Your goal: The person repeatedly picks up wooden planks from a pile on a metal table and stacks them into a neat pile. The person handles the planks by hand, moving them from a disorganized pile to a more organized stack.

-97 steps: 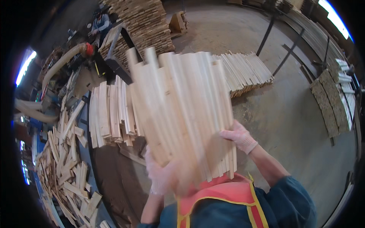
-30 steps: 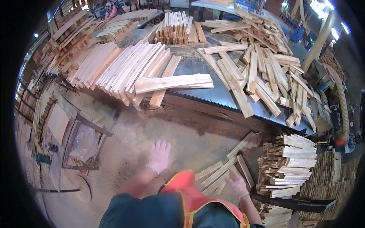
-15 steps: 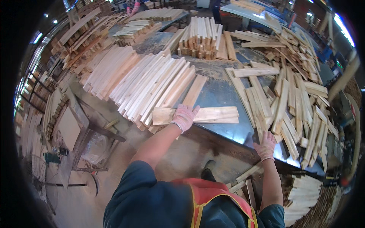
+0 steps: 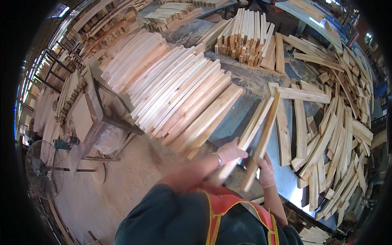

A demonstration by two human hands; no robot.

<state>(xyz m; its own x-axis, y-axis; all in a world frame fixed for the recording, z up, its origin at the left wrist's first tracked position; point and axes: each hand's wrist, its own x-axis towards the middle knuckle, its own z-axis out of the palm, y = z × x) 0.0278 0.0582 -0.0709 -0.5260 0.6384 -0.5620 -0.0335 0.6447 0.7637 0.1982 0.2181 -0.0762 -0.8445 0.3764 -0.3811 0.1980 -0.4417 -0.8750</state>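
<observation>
My left hand (image 4: pixel 232 152), in a pale knit glove, is closed around a wooden slat (image 4: pixel 255 126) that slants up and away over the table edge. Beside it, my right hand (image 4: pixel 266 172), gloved too, grips a second wooden slat (image 4: pixel 266 132) at nearly the same slant. A narrow gap separates the two pieces, and their near ends are blurred by motion. To the left of my hands lies a long row of slats (image 4: pixel 175 90) set side by side. A loose heap of slats (image 4: pixel 326 139) spreads on the right.
The metal table (image 4: pixel 228 118) carries sawdust and an upright-edged stack of slats (image 4: pixel 245 36) farther back. At the left stand a wooden stand (image 4: pixel 98 106) with a plastic bag (image 4: pixel 110 139) and a wire-caged fan (image 4: pixel 43 167). More stacked timber (image 4: pixel 102 20) lies at the far left.
The wood my left hand pressed crosswise on the table edge is now lifted and turned lengthwise. My right hand has risen from the table with a slat. My view has shifted.
</observation>
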